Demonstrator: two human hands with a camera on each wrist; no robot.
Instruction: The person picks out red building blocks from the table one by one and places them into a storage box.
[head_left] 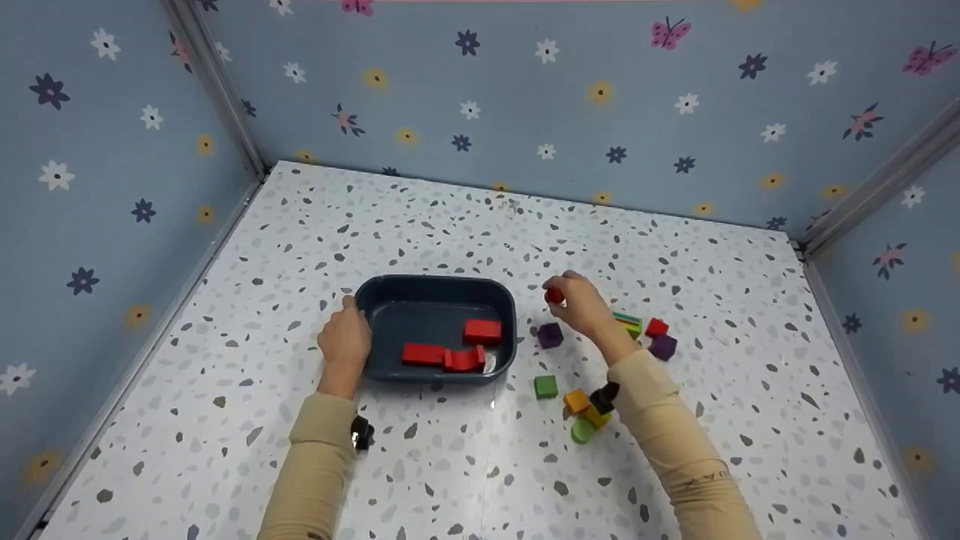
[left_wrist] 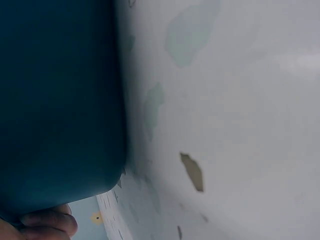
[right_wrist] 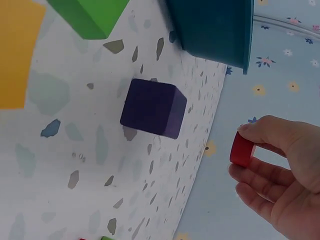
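Probably to steady the navy tub, your left hand grips its left end, fingers curled; right of it, your right hand pinches a rounded red block.

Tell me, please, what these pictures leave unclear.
Left wrist view: dark blue rectangular tub, inside hidden by its wall.
Head view: small red rounded piece, partly covered by right hand.
Right wrist view: orange block, cut off by left edge.
Head view: sleeve lettering, too small.

head: high, forward-down | left wrist: nearest bin | right wrist: low | shared: bin
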